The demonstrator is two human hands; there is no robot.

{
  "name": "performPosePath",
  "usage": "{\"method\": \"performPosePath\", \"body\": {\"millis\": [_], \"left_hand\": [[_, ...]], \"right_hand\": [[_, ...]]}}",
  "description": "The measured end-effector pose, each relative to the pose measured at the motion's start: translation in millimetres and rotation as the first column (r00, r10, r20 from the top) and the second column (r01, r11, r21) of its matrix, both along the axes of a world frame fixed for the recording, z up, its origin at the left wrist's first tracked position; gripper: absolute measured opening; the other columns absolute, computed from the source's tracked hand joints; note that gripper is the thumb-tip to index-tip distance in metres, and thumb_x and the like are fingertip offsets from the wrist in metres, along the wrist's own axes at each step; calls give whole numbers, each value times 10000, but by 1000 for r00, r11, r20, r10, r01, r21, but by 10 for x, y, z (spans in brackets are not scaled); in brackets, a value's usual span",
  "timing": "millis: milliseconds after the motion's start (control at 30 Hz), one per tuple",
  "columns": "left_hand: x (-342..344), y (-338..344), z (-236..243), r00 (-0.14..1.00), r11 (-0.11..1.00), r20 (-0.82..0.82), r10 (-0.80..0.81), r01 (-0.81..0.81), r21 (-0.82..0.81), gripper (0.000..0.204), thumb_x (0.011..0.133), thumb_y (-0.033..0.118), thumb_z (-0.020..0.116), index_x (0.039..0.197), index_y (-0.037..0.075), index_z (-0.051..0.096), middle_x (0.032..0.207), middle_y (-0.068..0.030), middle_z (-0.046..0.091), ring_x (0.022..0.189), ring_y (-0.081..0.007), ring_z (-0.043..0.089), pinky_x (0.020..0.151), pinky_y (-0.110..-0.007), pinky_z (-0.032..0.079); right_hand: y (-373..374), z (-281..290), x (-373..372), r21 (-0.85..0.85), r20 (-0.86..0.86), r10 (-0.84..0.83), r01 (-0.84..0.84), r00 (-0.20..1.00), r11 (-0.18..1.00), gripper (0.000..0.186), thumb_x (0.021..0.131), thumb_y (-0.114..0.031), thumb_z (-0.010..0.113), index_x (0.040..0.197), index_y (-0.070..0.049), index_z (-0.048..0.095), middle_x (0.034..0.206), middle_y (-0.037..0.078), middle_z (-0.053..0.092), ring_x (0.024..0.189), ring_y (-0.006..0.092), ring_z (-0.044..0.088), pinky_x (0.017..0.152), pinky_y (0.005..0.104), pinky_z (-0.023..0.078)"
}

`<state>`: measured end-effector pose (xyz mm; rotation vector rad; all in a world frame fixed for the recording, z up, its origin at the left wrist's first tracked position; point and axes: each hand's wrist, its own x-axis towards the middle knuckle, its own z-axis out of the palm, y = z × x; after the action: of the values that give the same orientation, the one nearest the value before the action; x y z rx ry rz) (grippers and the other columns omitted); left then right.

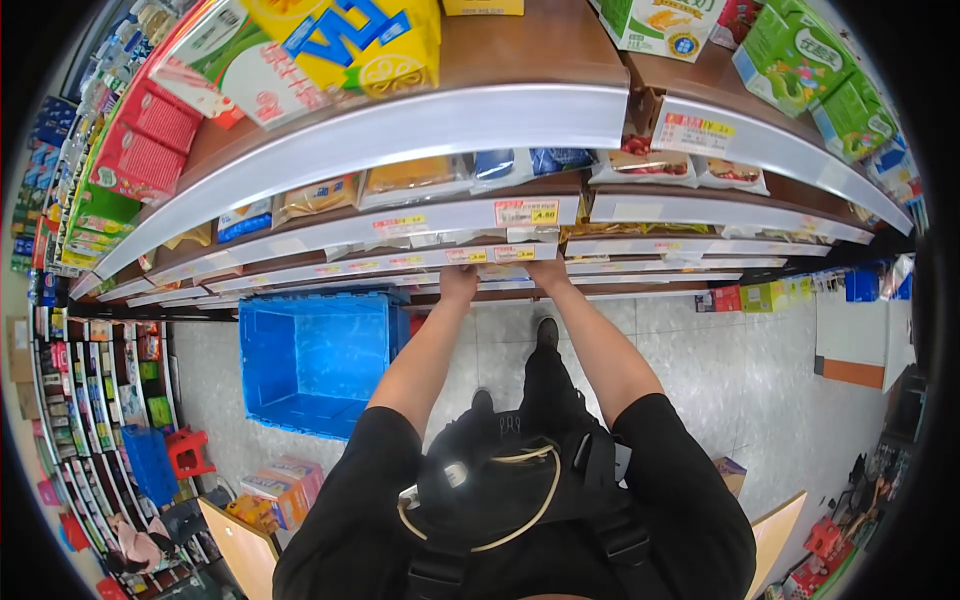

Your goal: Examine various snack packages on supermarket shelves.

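Both my arms reach forward to a tall store shelf. My left hand (459, 284) and my right hand (546, 272) are at the front edge of a lower shelf (400, 262), a short way apart. The fingers of both pass in under or behind the white price strip, so their grip and anything in them are hidden. On the shelf above lie flat packs of bread-like food (415, 176) in clear wrap. Paper price tags (527, 212) are fixed along the strips over my hands.
An open blue crate (262, 360) stands on the floor left of my legs. Yellow packs (395, 45) and green cartons (805, 60) fill the top shelf. Behind on the left are a red stool (190, 452), another blue crate (150, 465) and a cardboard box (288, 490).
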<state>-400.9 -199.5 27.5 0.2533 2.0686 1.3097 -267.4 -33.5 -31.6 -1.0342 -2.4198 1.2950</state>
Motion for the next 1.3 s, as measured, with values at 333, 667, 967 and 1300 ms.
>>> {"method": "performPosePath", "body": {"millis": [333,667,967,1300], "left_hand": [[-140,0,-330,999,997,17,49,-50,53,232,984,220,613,1201,140,599,976,3,677,794,-136,643,655,-330,495],[-820,-909,121,675,938,-719,167,-333,-95,236,868,223,699,989,20,700,977,-220,700,888,-449,656,784,-509,522],[-1629,-1543,-103,837,866,261,481,-501,9,276,937,267,699,1170,162,596,884,-19,663,805,-175,659,609,-379,497],[-1889,-1431,-522,701,824,615,361,-549,141,79,949,110,604,967,176,564,734,13,571,665,-137,561,635,-350,474]], "right_hand": [[141,127,-130,-15,343,298,-312,891,950,842,936,-631,478,1599,-182,220,1669,163,136,1532,373,124,1258,468,130],[-70,220,197,587,306,-73,-128,949,800,601,880,-361,634,1386,-57,525,1420,184,540,1314,400,476,1121,497,371],[-723,618,248,355,257,-85,-12,963,935,547,830,-222,672,1310,10,551,1344,300,530,1260,446,503,1041,489,473],[-1089,957,310,227,344,-67,-14,937,974,519,842,-275,703,1281,-19,596,1252,289,581,1080,424,639,937,483,525]]}}
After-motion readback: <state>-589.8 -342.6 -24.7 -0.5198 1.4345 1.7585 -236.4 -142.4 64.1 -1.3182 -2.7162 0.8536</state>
